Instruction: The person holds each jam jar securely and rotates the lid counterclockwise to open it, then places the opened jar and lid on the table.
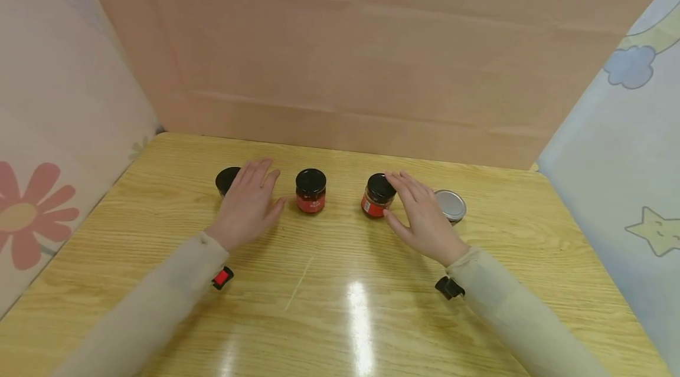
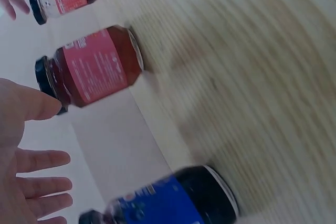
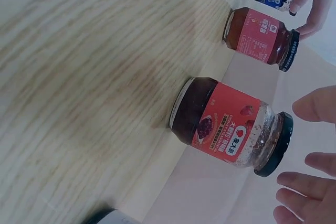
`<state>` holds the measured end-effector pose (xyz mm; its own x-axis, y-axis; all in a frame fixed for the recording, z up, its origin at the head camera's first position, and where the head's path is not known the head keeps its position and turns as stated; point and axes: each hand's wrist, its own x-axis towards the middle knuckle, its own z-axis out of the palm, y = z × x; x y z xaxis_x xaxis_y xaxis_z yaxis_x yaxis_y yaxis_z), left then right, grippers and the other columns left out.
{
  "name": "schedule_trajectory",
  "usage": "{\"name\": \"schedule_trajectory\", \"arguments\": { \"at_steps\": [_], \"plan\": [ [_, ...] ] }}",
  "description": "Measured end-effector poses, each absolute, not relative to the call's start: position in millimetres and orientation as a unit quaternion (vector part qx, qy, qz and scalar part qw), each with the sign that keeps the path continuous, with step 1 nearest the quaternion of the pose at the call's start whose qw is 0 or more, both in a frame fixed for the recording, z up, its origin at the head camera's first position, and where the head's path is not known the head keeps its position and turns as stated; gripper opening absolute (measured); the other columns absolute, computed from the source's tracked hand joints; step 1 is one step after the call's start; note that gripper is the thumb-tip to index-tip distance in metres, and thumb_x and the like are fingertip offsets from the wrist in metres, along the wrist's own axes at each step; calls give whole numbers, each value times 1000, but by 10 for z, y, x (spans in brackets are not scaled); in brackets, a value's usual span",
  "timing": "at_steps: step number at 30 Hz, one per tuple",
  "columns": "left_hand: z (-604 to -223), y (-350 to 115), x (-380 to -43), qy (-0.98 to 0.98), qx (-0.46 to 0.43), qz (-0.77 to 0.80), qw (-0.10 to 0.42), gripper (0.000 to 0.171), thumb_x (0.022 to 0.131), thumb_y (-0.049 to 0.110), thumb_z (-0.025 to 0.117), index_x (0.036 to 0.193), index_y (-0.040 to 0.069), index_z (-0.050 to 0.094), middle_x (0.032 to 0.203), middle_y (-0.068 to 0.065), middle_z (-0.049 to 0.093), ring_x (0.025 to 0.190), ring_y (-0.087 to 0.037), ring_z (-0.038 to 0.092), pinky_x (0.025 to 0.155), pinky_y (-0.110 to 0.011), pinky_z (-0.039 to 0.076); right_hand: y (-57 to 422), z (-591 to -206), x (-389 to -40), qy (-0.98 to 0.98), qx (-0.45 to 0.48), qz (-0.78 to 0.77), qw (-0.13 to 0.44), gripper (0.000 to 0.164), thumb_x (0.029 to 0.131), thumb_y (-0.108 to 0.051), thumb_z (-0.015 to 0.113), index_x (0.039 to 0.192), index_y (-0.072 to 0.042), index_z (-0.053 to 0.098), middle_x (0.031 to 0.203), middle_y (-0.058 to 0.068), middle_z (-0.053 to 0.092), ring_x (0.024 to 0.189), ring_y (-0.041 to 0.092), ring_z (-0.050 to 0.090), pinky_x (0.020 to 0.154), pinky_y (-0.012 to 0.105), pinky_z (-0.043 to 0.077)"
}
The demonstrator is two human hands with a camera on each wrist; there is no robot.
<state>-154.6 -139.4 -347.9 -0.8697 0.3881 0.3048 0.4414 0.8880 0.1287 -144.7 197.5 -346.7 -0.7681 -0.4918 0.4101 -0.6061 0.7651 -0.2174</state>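
My left hand (image 1: pixel 248 206), fingers extended, hovers beside a blue-labelled jar (image 2: pixel 163 203) with a black lid, partly covered by it in the head view. To its right stands a jam jar with a pink-red label (image 1: pixel 310 205); in the left wrist view my thumb overlaps that jar's lid. A strawberry jam jar (image 3: pixel 228 124) with a red label and black lid stands upright near my right hand (image 1: pixel 422 220). Those fingers are spread, with the fingertips right at its lid in the head view. Neither hand grips anything.
A jar with a silver lid (image 1: pixel 450 205) stands at the right end of the row, partly behind my right hand. The wooden table (image 1: pixel 319 318) ends at a brown paper-like backdrop (image 1: pixel 345 70), with patterned walls at both sides.
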Motion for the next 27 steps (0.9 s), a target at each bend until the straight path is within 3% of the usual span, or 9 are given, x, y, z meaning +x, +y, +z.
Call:
{"name": "schedule_trajectory", "arguments": {
  "at_steps": [11, 20, 23, 27],
  "plan": [
    [-3528, -1687, -1531, -955, -217, -93, 178, 55, 92, 25, 61, 130, -12, 46, 139, -32, 39, 134, -44, 33, 113, -54, 24, 1956, -3455, -1416, -923, 296, 180, 165, 62, 90, -20, 63, 144, -4, 39, 144, 20, 44, 135, 37, 37, 102, 60, 33],
    [-3555, -1795, -1490, -953, -160, -135, 220, 77, 83, 28, 71, 135, -17, 36, 135, -38, 40, 126, -49, 39, 107, -56, 33, 1929, -3447, -1407, -921, 299, 180, 175, 62, 89, -19, 65, 144, -4, 40, 142, 21, 45, 133, 37, 40, 101, 59, 35],
    [-3574, -1806, -1478, -948, -135, -190, 216, 83, 82, 26, 73, 138, -17, 30, 138, -38, 37, 125, -51, 39, 103, -59, 36, 1920, -3444, -1407, -920, 300, 181, 177, 63, 88, -19, 66, 143, -3, 40, 142, 21, 45, 133, 38, 40, 100, 60, 36],
    [-3573, -1811, -1461, -942, -76, -279, 170, 91, 83, 27, 72, 144, -14, 19, 140, -38, 33, 126, -51, 37, 101, -61, 36, 1910, -3445, -1406, -920, 299, 183, 178, 63, 88, -19, 66, 143, -3, 40, 141, 21, 46, 133, 38, 40, 100, 60, 36]
  ]
}}
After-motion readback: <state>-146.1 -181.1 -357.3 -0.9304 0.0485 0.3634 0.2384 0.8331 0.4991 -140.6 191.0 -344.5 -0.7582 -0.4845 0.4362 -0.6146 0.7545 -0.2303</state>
